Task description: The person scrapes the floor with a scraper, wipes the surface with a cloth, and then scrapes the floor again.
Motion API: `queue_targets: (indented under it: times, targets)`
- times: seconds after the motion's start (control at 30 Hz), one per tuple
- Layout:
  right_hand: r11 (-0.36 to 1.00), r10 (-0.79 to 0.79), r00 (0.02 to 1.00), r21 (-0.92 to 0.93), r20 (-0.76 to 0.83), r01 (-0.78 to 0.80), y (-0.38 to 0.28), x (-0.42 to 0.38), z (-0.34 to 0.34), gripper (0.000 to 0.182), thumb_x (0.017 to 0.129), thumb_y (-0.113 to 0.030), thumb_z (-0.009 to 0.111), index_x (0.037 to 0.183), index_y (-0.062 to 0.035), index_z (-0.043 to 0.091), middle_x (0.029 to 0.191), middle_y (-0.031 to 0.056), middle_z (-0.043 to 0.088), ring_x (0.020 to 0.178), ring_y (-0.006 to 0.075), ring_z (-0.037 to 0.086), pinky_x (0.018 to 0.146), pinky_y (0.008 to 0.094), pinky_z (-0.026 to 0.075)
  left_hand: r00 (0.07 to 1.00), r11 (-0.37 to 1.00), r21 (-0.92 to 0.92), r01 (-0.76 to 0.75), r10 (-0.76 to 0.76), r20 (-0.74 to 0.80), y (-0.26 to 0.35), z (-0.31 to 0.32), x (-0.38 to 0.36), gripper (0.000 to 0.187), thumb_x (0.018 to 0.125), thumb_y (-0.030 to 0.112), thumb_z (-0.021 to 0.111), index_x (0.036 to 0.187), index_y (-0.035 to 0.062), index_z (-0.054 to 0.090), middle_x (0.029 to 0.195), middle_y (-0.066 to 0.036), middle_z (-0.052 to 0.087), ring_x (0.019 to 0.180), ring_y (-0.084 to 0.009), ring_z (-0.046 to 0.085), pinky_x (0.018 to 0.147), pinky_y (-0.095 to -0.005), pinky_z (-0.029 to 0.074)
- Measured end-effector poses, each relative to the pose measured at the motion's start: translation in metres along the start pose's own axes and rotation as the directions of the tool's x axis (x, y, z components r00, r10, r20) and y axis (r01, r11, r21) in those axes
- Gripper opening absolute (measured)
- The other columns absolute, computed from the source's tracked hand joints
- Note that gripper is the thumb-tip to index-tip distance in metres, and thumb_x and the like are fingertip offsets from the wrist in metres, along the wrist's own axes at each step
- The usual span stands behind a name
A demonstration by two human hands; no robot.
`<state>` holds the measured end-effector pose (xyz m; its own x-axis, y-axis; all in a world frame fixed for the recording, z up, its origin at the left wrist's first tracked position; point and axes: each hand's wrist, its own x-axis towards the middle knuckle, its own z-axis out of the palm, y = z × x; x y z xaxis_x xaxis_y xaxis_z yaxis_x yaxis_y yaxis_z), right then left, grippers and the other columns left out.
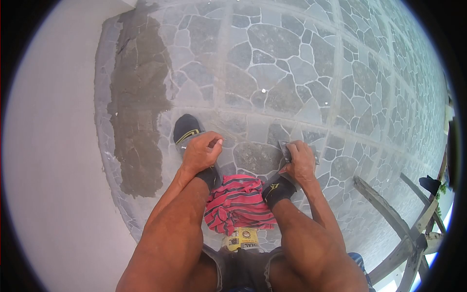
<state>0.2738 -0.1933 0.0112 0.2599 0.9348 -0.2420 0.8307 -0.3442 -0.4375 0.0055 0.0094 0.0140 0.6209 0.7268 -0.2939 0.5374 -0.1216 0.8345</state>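
Note:
My left hand [202,150] is closed above my left foot, thumb and fingers pressed together. Whether anything small sits in its pinch cannot be made out. My right hand [300,159] grips a thin, dark grey flat piece [285,150] beside my right foot, low over the stone floor. The fingers cover most of that piece, so its exact kind is hidden. Between my feet lies a bunched pink-red cloth [238,202] with dark stripes. Just behind it, a yellow labelled container [242,239] shows in part, close to my shorts.
Irregular grey stone paving [275,41] with pale joints spreads ahead and right. A dark, damp-looking patch [138,97] runs along the left edge, next to a smooth white surface [53,146]. Weathered wooden poles [384,207] stand at lower right. My left foot wears a dark slipper [187,127].

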Motion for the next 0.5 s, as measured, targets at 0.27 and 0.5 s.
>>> queue_targets:
  times: [0.27, 0.5]
  targets:
    - [1.000, -0.007, 1.000, 0.005, -0.011, 0.007, 0.0006, 0.0003, 0.0005, 0.060, 0.050, -0.010, 0.085, 0.105, -0.0082, 0.063, 0.102, 0.0108, 0.060, 0.098, 0.0362, 0.059, 0.082, 0.0461, 0.047, 1.000, 1.000, 0.005, -0.002, 0.002, 0.008, 0.0012, -0.0007, 0.0002, 0.009, 0.087, 0.010, 0.066, 0.093, 0.0032, 0.070, 0.079, -0.014, 0.070, 0.071, -0.0273, 0.070, 0.064, -0.0348, 0.055]
    - [1.000, -0.004, 1.000, 0.001, -0.015, 0.004, 0.0011, -0.0001, 0.0015, 0.057, 0.051, -0.009, 0.084, 0.105, -0.0085, 0.063, 0.101, 0.0106, 0.060, 0.097, 0.0358, 0.059, 0.082, 0.0458, 0.047, 1.000, 1.000, 0.000, 0.005, -0.005, 0.013, 0.0000, -0.0006, 0.0001, 0.010, 0.087, 0.010, 0.067, 0.093, 0.0031, 0.070, 0.081, -0.014, 0.071, 0.071, -0.0274, 0.070, 0.064, -0.0347, 0.055]
